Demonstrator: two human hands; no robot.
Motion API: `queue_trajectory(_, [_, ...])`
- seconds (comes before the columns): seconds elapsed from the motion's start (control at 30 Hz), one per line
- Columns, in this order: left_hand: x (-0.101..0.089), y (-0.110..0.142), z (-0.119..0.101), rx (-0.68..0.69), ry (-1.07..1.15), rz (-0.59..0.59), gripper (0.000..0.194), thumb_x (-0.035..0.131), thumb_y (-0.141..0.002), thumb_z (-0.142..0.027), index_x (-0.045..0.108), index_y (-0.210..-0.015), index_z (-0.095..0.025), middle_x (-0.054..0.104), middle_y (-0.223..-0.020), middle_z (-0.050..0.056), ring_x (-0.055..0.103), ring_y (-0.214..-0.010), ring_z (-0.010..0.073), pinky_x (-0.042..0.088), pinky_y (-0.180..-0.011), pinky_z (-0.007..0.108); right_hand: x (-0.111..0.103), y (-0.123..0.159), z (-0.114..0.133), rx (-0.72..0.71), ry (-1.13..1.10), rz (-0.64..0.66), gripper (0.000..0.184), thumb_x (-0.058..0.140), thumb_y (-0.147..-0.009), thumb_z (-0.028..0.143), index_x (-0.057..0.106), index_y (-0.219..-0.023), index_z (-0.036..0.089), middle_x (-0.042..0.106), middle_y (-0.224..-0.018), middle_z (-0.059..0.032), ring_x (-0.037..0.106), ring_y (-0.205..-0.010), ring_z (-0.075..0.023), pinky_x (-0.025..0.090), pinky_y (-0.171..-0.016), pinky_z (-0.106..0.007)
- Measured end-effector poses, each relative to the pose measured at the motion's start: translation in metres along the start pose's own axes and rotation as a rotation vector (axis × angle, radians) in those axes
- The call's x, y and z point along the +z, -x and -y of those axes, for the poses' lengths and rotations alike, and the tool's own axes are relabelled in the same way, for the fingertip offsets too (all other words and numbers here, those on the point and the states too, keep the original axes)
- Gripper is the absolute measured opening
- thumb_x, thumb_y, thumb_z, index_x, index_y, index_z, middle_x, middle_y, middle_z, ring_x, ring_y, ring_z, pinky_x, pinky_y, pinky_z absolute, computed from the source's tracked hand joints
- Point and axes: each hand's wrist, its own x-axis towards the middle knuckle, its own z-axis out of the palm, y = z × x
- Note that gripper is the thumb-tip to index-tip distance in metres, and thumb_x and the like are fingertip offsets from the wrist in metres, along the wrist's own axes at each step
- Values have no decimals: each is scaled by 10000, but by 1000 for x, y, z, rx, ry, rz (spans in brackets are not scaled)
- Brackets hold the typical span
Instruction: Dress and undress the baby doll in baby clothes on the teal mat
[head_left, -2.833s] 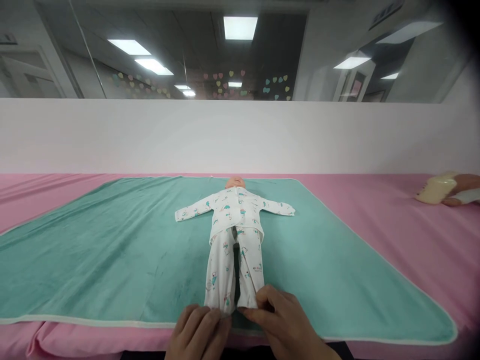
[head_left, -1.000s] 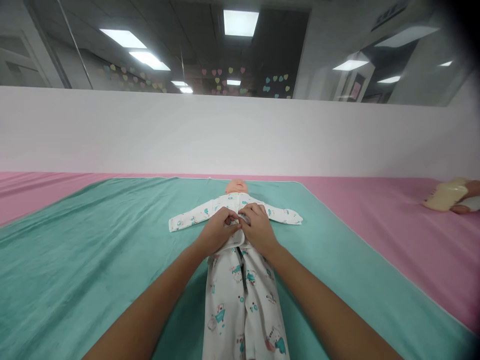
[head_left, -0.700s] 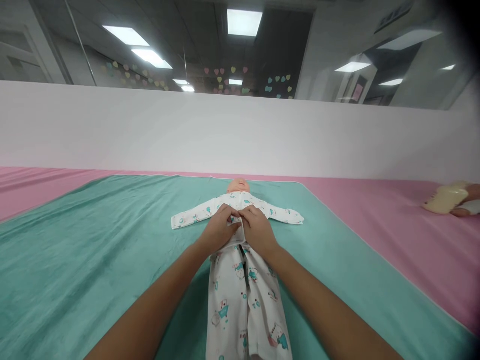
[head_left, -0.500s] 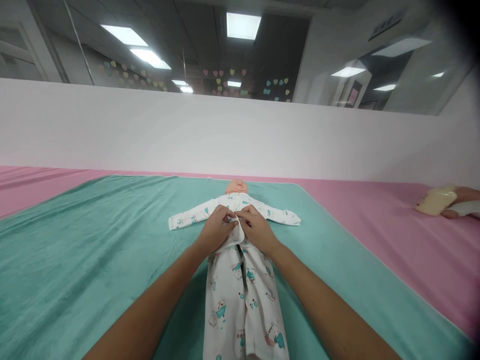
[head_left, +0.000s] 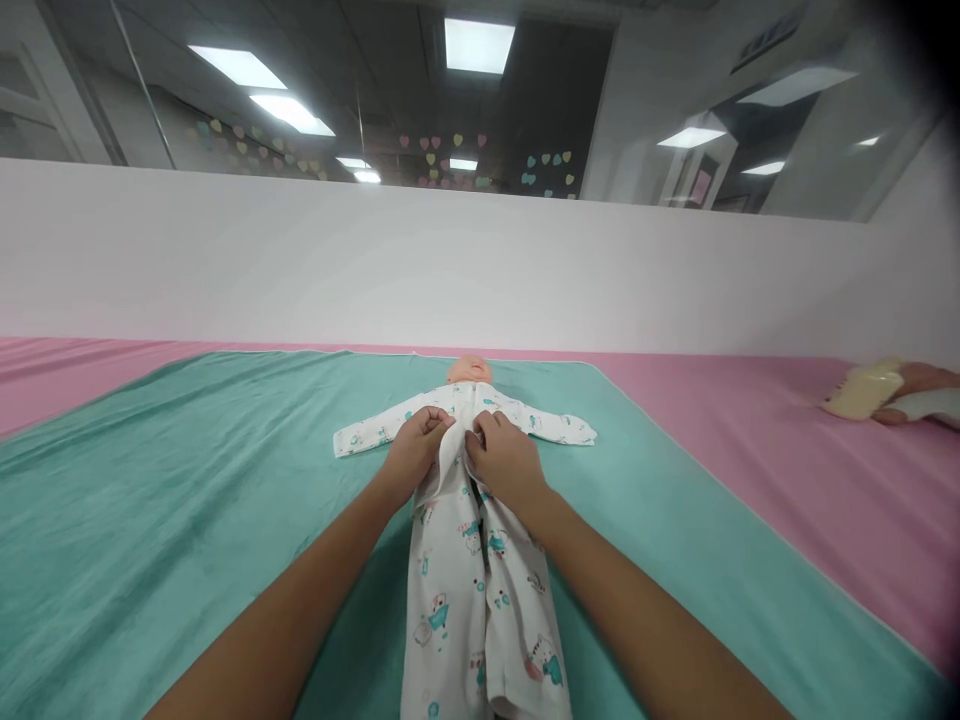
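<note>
A baby doll (head_left: 470, 369) lies on its back, head away from me, dressed in a white printed baby shirt (head_left: 367, 431) with both sleeves spread out sideways. White printed trousers (head_left: 446, 600) stretch from its waist toward me. My left hand (head_left: 418, 447) pinches one front edge of the shirt and holds it raised at the belly. Close beside it, my right hand (head_left: 504, 455) has its fingers curled at the other front edge; the fingertips are partly hidden in the cloth.
Under the doll is a teal blanket (head_left: 225, 520) on a pink sheet (head_left: 787, 450). At the far right, a hand (head_left: 922, 378) rests beside a pale yellow object (head_left: 862, 390). Behind stands a white wall (head_left: 450, 270) with glass above.
My left hand has moved slightly left, drawing the shirt's edge up and away from my right hand. The gap between my hands is wider. The view has shifted a little.
</note>
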Motion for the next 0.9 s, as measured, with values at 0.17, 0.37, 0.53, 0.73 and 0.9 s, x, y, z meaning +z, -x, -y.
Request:
queue_trajectory(0.17, [4, 2, 0, -40, 152, 9, 201, 595, -724, -346, 492, -810, -196, 537, -660, -38, 494, -539, 94, 376, -489, 198, -4, -2, 2, 42, -11, 31, 233, 427, -839, 432, 452, -842, 200, 525, -799, -41, 478, -642, -163, 228, -531, -269])
queue_trajectory(0.37, [9, 4, -2, 63, -57, 18, 168, 567, -742, -342, 512, -780, -187, 600, -684, -11, 550, -635, 127, 400, -586, 232, -7, -9, -10, 136, -236, -30, 165, 464, -678, 169, 454, -841, 195, 536, -753, -33, 481, -647, -173, 295, -548, -275])
queue_trajectory(0.53, [14, 6, 2, 150, -275, -7, 117, 513, -772, -309, 533, -775, -194, 637, -723, 4, 571, -701, 154, 401, -652, 269, -10, -20, -32, 323, -843, 132, 207, 504, -648, 191, 510, -854, 200, 523, -665, 23, 493, -554, -126, 381, -525, -257])
queue_trajectory(0.73, [17, 6, -8, 131, -201, -21, 90, 520, -750, -276, 533, -765, -187, 595, -667, -10, 548, -661, 135, 397, -629, 249, -13, -20, -36, 397, -1524, 319, 240, 715, -593, 282, 559, -715, 148, 546, -647, 14, 509, -572, -87, 440, -574, -227])
queue_trajectory(0.9, [29, -2, -30, 92, 16, 52, 58, 541, -714, -224, 512, -741, -182, 522, -619, -34, 480, -586, 92, 368, -571, 210, -7, -18, -34, 398, -1648, 209, 289, 731, -595, 356, 597, -759, 159, 564, -657, 19, 501, -559, -79, 422, -540, -208])
